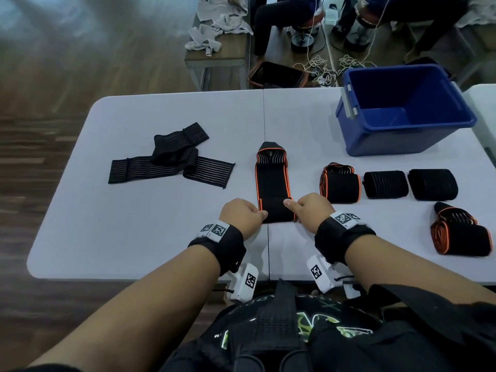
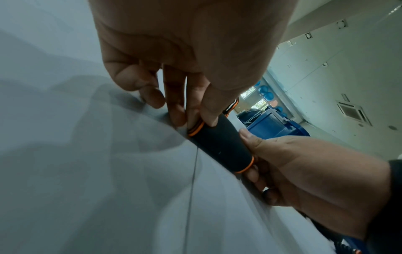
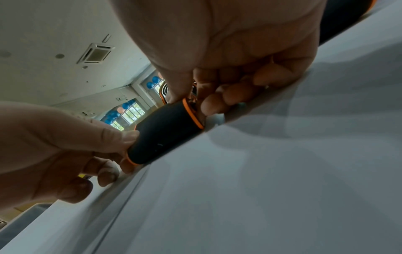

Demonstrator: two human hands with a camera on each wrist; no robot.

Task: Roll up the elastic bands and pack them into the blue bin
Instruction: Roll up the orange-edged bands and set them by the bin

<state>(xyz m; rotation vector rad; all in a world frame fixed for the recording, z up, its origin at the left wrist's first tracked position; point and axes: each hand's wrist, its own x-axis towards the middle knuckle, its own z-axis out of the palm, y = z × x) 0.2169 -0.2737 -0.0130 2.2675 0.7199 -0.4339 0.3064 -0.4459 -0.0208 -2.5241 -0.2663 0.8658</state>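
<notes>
Both forearms reach forward from the near edge of the white table point(image 1: 150, 237), wrists low, knuckles up. The left hand point(image 1: 243, 214) pinches the left end of a small roll formed at the near end of an orange-edged black band point(image 1: 272, 183); its thumb sits on top, fingers curled under beside the orange rim. The right hand point(image 1: 310, 208) grips the right end the same way, thumb laid across the top of the roll, fingers tucked down against the table. The rest of this band lies flat, running away from the hands along the table's middle seam towards the far edge.

Near the right edge sit four rolled bands: one with orange trim point(image 1: 339, 183), two plain black point(image 1: 385, 185) point(image 1: 432, 183), and another orange-trimmed roll point(image 1: 461, 232) closer to the near edge. The blue bin point(image 1: 375, 140) stands at the far right corner. Unrolled striped black bands point(image 1: 171, 162) lie in a loose pile towards the left side
</notes>
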